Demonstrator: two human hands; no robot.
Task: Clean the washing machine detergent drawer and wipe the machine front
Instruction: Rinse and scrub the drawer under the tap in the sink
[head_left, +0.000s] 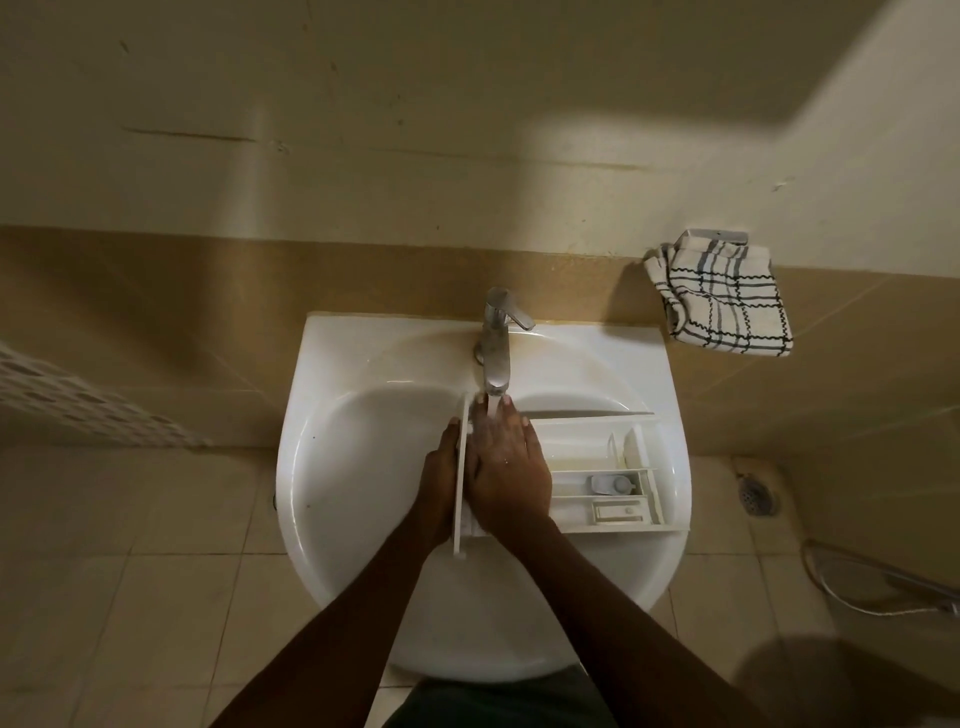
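Note:
The white detergent drawer (602, 475) lies across the right half of the white sink (363, 467), its compartments facing up and its front panel standing on edge at the left end. My left hand (441, 483) grips the outer side of that panel. My right hand (511, 462) rests flat on the drawer's left compartment, fingers spread, directly under the tap (497, 358). A thin stream of water runs from the tap onto my right fingers. What lies under my right palm is hidden.
A checked cloth (722, 301) hangs from a holder on the wall at the right. A white perforated basket (78, 400) shows at the left edge. A floor drain (758, 493) and a hose (883, 577) sit on the tiled floor to the right.

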